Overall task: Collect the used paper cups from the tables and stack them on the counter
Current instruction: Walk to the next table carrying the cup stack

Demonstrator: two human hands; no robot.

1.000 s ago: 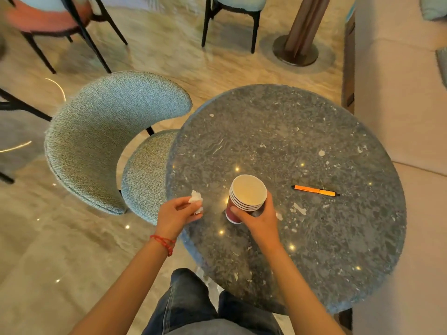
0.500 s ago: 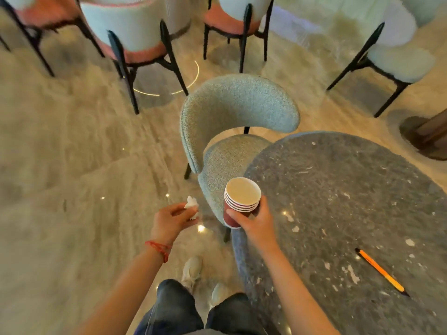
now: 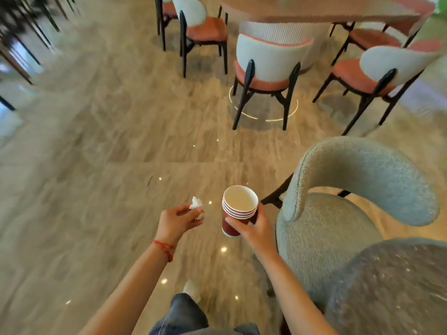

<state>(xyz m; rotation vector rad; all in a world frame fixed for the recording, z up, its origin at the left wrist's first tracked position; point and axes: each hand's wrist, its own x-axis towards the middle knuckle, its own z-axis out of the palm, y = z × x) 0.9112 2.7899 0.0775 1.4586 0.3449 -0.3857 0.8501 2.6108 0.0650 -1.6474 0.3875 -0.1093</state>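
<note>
Nearest the camera, the person's dark trouser legs [image 3: 183,315] and one pale shoe [image 3: 192,288] showed above a glossy stone floor [image 3: 96,189]. The right hand [image 3: 254,232] was wrapped around a stack of paper cups [image 3: 238,211], thumb across the near wall and fingers curled behind, carried upright in the air over the floor and touching no table. The stack showed several nested white rims above one dark red outer wall; the top cup looked empty. The left hand [image 3: 176,220], with a red thread [image 3: 164,249] at the wrist, pinched a crumpled white tissue [image 3: 196,206] between thumb and fingertips.

Handling, as judged: the cups should be very light, thin-walled and easily crushed. The mid-wall hold below the rims suits them; a hard squeeze would buckle the outer cup, and tilting could let the nested ones slide out. Any residue inside could not be confirmed.

Clearances: a grey upholstered chair [image 3: 350,201] stood just beside the right forearm, its curved back near the stack. A grey stone table [image 3: 391,286] edged into the lower right corner. To the left and ahead the floor lay open. Further off, pink-seated chairs [image 3: 266,68] stood around a long table [image 3: 326,10], well apart from the hands. No counter was visible; the view was blurred at the margins.
</note>
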